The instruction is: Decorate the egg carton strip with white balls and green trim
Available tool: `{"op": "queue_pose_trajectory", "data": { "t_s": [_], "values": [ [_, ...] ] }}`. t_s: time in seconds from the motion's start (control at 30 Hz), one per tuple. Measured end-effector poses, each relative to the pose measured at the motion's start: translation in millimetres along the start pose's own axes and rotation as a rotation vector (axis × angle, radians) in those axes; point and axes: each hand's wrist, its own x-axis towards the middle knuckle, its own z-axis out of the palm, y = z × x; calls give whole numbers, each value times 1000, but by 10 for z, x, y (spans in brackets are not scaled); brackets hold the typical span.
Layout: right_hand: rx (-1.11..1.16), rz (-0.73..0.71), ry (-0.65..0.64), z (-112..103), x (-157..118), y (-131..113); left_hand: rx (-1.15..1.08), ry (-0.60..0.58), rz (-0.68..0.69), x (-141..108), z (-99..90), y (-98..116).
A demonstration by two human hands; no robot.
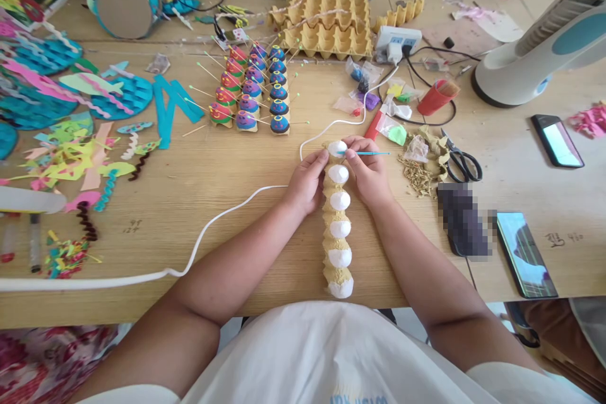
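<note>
A strip cut from a yellow egg carton [337, 243] lies lengthwise in front of me, with a white clay-like cap [339, 201] on each of its several bumps. My left hand [307, 184] grips the far end of the strip from the left side. In my right hand [372, 172] is a thin blue stick-like tool [376, 153], pinched between thumb and fingers. Its inner end meets the farthest white cap [337, 149]; the exact tip is hard to make out. Beyond my left hand stand rows of painted egg-carton caterpillars [249, 88] with pins sticking out.
A white cable [222, 208] crosses the table on the left. Black scissors [464, 163], a pile of brown bits [419, 177] and phones [526, 255] lie to the right. Uncut egg cartons [326, 25] and a power strip [398, 41] are behind; paper scraps [71, 154] cover the left.
</note>
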Motion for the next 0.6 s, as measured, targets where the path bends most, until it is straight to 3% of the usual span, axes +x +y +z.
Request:
{"op": "queue_pose_trajectory", "data": {
  "t_s": [0.6],
  "values": [
    [-26,-37,28,5,-6,27,94,22,105,-20,0,-29]
  ]
}}
